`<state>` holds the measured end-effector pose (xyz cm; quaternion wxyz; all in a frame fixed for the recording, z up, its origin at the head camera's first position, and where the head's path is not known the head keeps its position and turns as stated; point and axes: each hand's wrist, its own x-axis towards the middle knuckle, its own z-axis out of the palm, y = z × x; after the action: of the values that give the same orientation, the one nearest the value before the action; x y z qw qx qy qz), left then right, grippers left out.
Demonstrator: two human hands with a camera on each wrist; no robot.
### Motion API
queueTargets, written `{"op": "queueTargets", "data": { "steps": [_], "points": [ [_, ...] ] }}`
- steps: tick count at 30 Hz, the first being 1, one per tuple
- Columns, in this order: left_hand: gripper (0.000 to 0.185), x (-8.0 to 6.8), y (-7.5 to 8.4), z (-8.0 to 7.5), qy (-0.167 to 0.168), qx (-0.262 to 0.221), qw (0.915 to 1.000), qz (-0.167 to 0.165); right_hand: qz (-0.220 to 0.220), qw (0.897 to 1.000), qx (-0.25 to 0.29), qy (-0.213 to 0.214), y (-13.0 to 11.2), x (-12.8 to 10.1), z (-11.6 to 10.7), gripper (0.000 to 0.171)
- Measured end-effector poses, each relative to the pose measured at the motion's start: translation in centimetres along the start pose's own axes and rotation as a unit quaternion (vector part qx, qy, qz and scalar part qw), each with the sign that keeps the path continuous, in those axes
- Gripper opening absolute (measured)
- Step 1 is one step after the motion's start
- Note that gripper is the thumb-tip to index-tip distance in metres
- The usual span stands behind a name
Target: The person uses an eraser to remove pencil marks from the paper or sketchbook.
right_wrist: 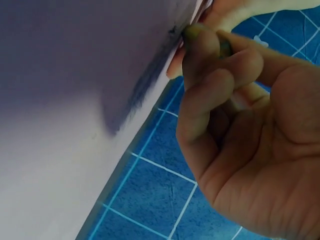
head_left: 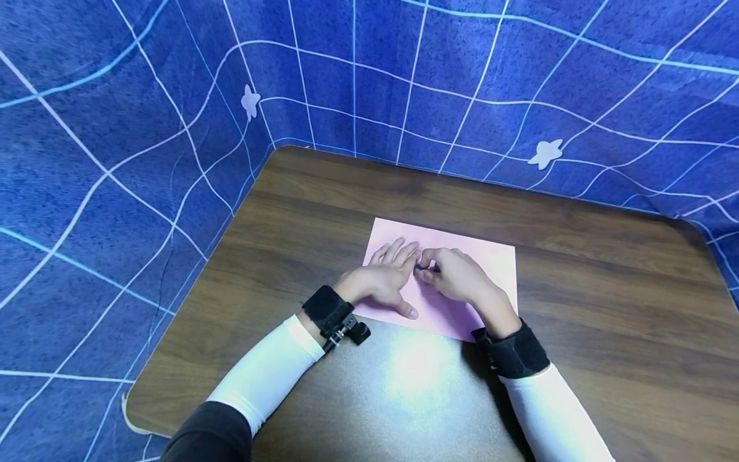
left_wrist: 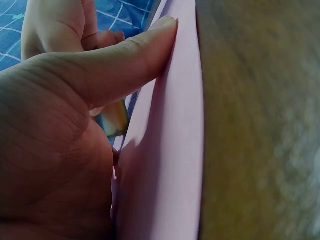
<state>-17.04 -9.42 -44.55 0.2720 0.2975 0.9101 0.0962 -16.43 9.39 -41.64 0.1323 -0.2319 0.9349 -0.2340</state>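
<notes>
A pink sheet of paper (head_left: 487, 263) lies flat on the brown wooden table (head_left: 606, 308). My left hand (head_left: 385, 277) rests on the sheet's left part with straight fingers, and the thumb (left_wrist: 130, 60) presses the pink sheet (left_wrist: 165, 165). Right beside it, my right hand (head_left: 430, 269) pinches a small dark thing (right_wrist: 225, 48) between curled fingers. Its tip touches the sheet (right_wrist: 75, 100) near the left fingertips. What the small thing is cannot be told.
Blue cloth with a white grid (head_left: 115, 160) walls the table at the back and left, with white star shapes (head_left: 545, 154) on it. The table's left edge (head_left: 190, 289) is rounded. A bright glare (head_left: 416, 372) sits between my forearms.
</notes>
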Motion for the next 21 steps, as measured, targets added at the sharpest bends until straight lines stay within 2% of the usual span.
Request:
{"op": "queueTargets", "data": {
  "steps": [6, 9, 16, 21],
  "points": [
    [0.134, 0.5, -0.2, 0.3, 0.001, -0.005, 1.0000, -0.004, -0.037, 0.997, 0.033, -0.057, 0.0, -0.3, -0.5, 0.007],
    [0.134, 0.7, -0.3, 0.4, 0.001, -0.004, 1.0000, -0.006, -0.040, 0.996, 0.042, -0.074, 0.2, -0.4, -0.5, 0.008],
    [0.134, -0.1, 0.2, 0.0, 0.007, 0.014, 0.9998, -0.009, 0.004, 0.997, 0.046, -0.054, 0.3, -0.6, -0.1, 0.009],
    [0.134, -0.5, 0.4, 0.1, 0.011, 0.020, 0.9996, -0.018, 0.014, 0.997, 0.058, -0.057, 0.3, -0.7, 0.0, 0.011]
  ]
}}
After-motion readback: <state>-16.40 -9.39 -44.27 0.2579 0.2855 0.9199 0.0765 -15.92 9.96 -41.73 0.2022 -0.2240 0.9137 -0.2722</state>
